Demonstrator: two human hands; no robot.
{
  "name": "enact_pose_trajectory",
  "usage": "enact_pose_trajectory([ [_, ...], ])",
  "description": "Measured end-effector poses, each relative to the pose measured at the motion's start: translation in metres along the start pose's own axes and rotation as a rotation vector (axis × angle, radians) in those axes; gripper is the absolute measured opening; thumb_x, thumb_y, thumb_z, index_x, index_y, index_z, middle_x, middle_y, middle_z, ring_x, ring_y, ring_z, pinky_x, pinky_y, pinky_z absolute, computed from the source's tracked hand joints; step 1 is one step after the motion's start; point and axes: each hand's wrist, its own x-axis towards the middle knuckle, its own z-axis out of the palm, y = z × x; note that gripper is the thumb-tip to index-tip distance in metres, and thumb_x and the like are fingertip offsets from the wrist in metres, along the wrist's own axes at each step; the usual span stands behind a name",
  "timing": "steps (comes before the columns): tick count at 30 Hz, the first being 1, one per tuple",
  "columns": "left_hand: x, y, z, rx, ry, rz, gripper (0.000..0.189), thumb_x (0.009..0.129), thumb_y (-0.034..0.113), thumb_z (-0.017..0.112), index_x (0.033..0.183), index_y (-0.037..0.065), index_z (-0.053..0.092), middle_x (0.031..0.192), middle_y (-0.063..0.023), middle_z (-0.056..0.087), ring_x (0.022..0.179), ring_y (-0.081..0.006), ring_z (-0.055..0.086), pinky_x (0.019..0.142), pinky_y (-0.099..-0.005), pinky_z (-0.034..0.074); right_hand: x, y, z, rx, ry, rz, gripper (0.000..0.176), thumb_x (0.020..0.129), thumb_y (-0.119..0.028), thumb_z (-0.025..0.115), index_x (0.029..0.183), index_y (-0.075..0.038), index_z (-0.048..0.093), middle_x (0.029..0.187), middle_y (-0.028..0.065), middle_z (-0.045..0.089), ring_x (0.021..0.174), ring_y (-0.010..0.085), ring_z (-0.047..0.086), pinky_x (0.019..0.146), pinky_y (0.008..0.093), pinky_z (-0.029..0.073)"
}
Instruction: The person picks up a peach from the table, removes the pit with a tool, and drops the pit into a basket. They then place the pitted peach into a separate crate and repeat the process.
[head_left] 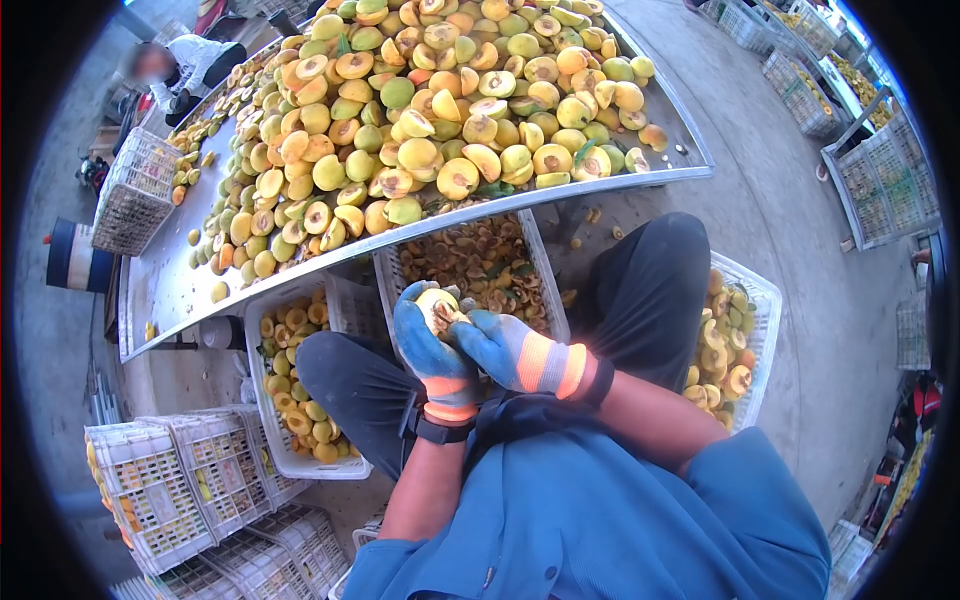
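Both hands wear blue-coated gloves with orange and grey cuffs. My left hand (pixel 430 345) is wrapped round a halved yellow fruit (pixel 438 308), its cut face with a brown centre turned up. My right hand (pixel 505 350) is closed at the fruit's right edge, its fingertips pressed together at the brown centre; whatever they pinch is too small to make out. Below the hands stands a white crate (pixel 555 290) holding brownish fruit scraps (pixel 470 255). Just beyond it, a metal table (pixel 660 178) bears a large heap of halved fruit (pixel 420 150).
White crates of halved fruit stand at my left (pixel 340 468) and right (pixel 770 310). Stacked crates (pixel 150 490) are at the lower left. Another crate (pixel 135 190) rests at the table's left end, near a crouching person (pixel 190 65). More crates (pixel 885 180) stand far right.
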Motion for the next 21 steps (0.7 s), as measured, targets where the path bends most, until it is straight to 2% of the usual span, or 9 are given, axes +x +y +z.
enact_pose_trajectory([
  [3,0.005,-0.011,-0.007,-0.096,-0.038,-0.064,0.042,0.112,0.038,0.04,0.122,0.003,0.06,0.109,-0.0115,0.068,0.091,-0.023,0.071,0.08,-0.0359,0.061,0.001,-0.016,-0.011,0.285,-0.105,0.23,0.03,0.111,-0.027,0.05,0.119,-0.002,0.066,0.095,0.0105,0.069,0.083,0.0203,0.067,0.073,0.0344,0.055],
  [6,0.009,-0.017,-0.013,-0.24,-0.056,-0.177,0.039,0.112,0.037,0.041,0.118,0.003,0.061,0.105,-0.0122,0.069,0.086,-0.0239,0.072,0.077,-0.0361,0.061,0.004,-0.046,-0.034,0.611,-0.286,0.57,0.037,0.11,-0.042,0.054,0.112,-0.008,0.066,0.081,0.0008,0.061,0.068,0.0089,0.055,0.057,0.026,0.045],
  [7,0.009,-0.018,-0.014,-0.267,-0.063,-0.201,0.039,0.112,0.036,0.041,0.117,0.003,0.061,0.104,-0.0124,0.07,0.085,-0.0241,0.072,0.076,-0.0361,0.061,0.002,-0.037,-0.029,0.755,-0.295,0.596,0.041,0.108,-0.05,0.055,0.105,-0.01,0.066,0.072,-0.003,0.055,0.058,0.0064,0.048,0.05,0.0229,0.035],
  [10,0.011,-0.019,-0.014,-0.208,-0.089,-0.182,0.037,0.111,0.035,0.043,0.115,0.003,0.062,0.1,-0.0124,0.07,0.083,-0.0239,0.072,0.075,-0.0351,0.061,0.003,-0.029,-0.037,0.828,-0.42,0.731,0.042,0.106,-0.049,0.055,0.111,-0.01,0.07,0.084,-0.001,0.061,0.069,0.0104,0.049,0.058,0.0278,0.04],
  [12,0.01,-0.017,-0.014,-0.128,-0.1,-0.167,0.036,0.111,0.034,0.045,0.114,0.003,0.062,0.098,-0.0119,0.071,0.083,-0.0227,0.073,0.075,-0.0335,0.06,0.002,-0.039,-0.039,0.756,-0.384,0.654,0.043,0.106,-0.05,0.055,0.109,-0.011,0.07,0.084,-0.0013,0.059,0.068,0.0107,0.048,0.057,0.0276,0.038],
  [15,0.008,-0.017,-0.017,0.444,-0.202,0.209,0.031,0.111,0.029,0.047,0.114,0.002,0.062,0.099,-0.0104,0.071,0.083,-0.0203,0.073,0.075,-0.0306,0.06,0.002,-0.041,-0.041,0.669,-0.369,0.636,0.044,0.106,-0.053,0.056,0.098,-0.011,0.065,0.072,-0.0026,0.054,0.056,0.0086,0.045,0.049,0.025,0.035],
  [16,0.007,-0.016,-0.018,0.468,-0.225,0.233,0.028,0.11,0.026,0.049,0.115,0.002,0.062,0.099,-0.0103,0.071,0.084,-0.0209,0.072,0.077,-0.0315,0.059,0.002,-0.04,-0.042,0.644,-0.371,0.647,0.046,0.106,-0.055,0.057,0.093,-0.011,0.063,0.066,-0.0033,0.052,0.051,0.0075,0.044,0.045,0.0238,0.034],
  [18,0.007,-0.012,-0.019,0.514,-0.274,0.284,0.021,0.108,0.019,0.054,0.116,0.002,0.063,0.099,-0.01,0.07,0.088,-0.022,0.072,0.081,-0.0334,0.059,0.001,-0.042,-0.047,0.656,-0.418,0.717,0.042,0.106,-0.053,0.056,0.099,-0.012,0.067,0.074,-0.0033,0.053,0.061,0.0094,0.046,0.052,0.026,0.036],
  [21,0.006,-0.022,-0.02,0.161,-0.208,-0.104,0.029,0.109,0.031,0.053,0.117,0.005,0.062,0.1,-0.011,0.069,0.087,-0.0247,0.07,0.079,-0.0352,0.059,-0.001,-0.033,-0.048,0.809,-0.482,0.801,0.04,0.106,-0.052,0.056,0.096,-0.014,0.066,0.072,-0.0038,0.052,0.06,0.0097,0.045,0.051,0.0261,0.034],
])
